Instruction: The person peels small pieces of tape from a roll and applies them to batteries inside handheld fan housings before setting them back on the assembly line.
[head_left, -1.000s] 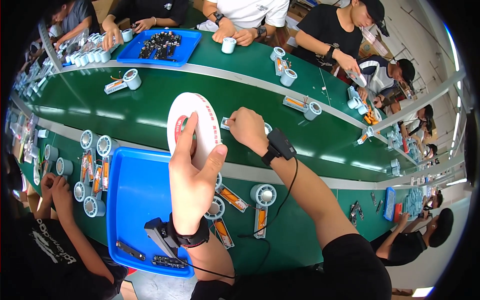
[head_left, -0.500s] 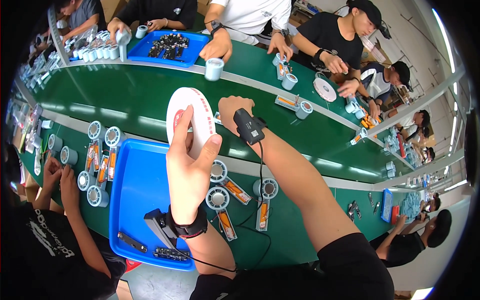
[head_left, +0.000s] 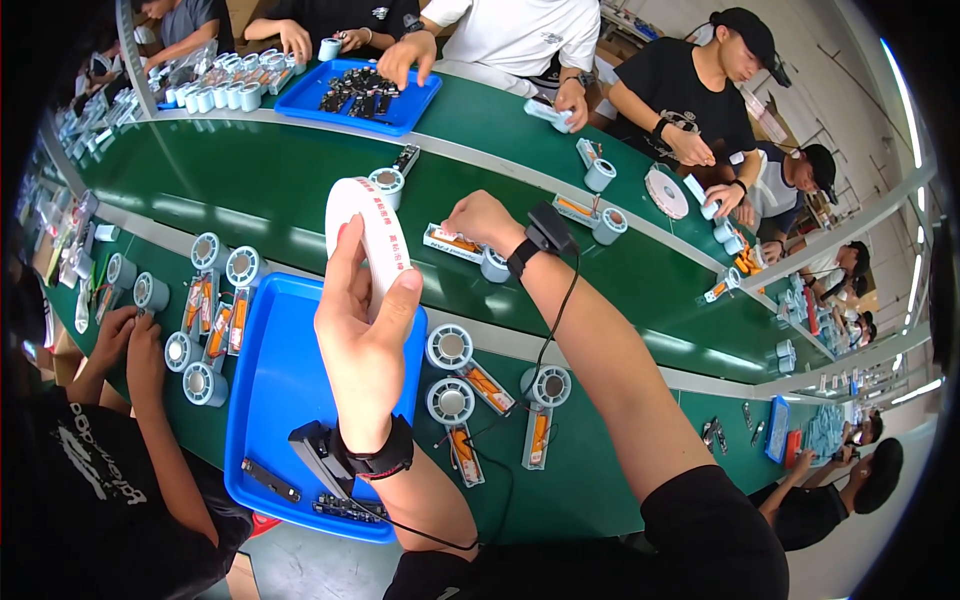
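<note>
My left hand [head_left: 362, 345] is closed round a wide white tape roll [head_left: 368, 235] with red print, upright above the blue tray. Farther right, my right hand [head_left: 482, 220] reaches over a light-blue fan unit [head_left: 494, 266] lying on the green belt. This unit has an open housing with an orange battery [head_left: 456, 241] in it. The right fingertips are drawn together over the battery's end; what they pinch is too small to tell. Just behind the roll, another fan unit [head_left: 386, 184] lies on the belt, partly hidden by the roll.
Below my left hand, the blue tray [head_left: 290, 400] holds dark circuit parts [head_left: 345, 506]. Several fan units [head_left: 450, 400] with orange batteries lie right of it, others [head_left: 205, 384] left. Co-workers sit opposite by a blue tray [head_left: 408, 118]; another person's hands [head_left: 130, 340] work at left.
My right hand has shifted slightly, uncovering more of the fan unit beneath it. A co-worker opposite has let go of a fan unit, now on the belt, and reaches over the far tray.
</note>
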